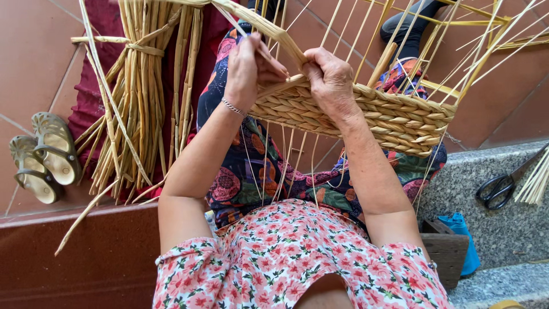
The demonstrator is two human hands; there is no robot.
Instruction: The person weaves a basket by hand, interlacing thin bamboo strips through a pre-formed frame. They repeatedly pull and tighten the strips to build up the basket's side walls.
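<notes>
A half-woven straw basket (394,117) rests on my lap, its thin upright stakes fanning away from me. My left hand (249,66) pinches a flat straw strand (269,28) at the basket's left end, a thin bracelet on its wrist. My right hand (329,77) presses on the woven rim just to the right, fingers curled over the top row. The two hands almost touch. A loose strand arches from above down to the rim between them.
A bundle of long straw (143,97) lies on a dark red cloth at the left. A pair of sandals (43,154) sits on the tiled floor. Black scissors (503,186) and cut straw lie on the grey stone step at right, by a blue object (463,229) and a wooden box (446,249).
</notes>
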